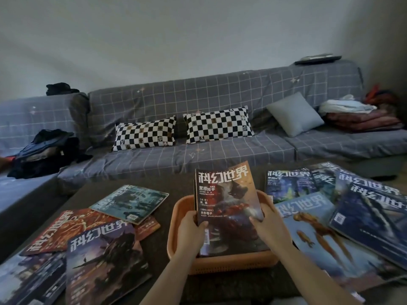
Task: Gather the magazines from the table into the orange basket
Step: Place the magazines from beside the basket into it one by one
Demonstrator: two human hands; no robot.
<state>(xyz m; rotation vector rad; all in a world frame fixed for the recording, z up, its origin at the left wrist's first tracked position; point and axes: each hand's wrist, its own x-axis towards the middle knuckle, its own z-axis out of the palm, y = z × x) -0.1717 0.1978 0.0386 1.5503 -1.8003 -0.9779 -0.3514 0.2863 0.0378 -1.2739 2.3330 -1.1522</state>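
Nearest the camera, both forearms reach forward over the dark table (158, 245). The left hand (191, 231) grips the lower left edge of an upright magazine stack (226, 203), thumb curled onto the front cover. The right hand (269, 227) grips the lower right edge of the same stack, fingers wrapped behind it and thumb on the cover. The stack stands tilted inside the orange basket (222, 261), its bottom edge down in the basket and its top leaning away from the camera.

Left of the basket, loose magazines lie flat and overlapping: a purple-cover magazine (103, 258) in front, a red-cover magazine (70, 227) partly beneath it, and a teal-cover magazine (130, 203) farther back, resting on the red one's far corner. Right of the basket, a pale blue magazine (317, 236) lies just beside the rim, with a dark blue magazine (372, 219) overlapping its right side and further issues (290, 181) fanned behind.

Beyond the table stands a grey grid-pattern sofa (198, 95) carrying two checkered pillows (145, 134), a grey cushion (295, 113), dark clothing (46, 150) at the left and folded blankets (361, 119) at the right
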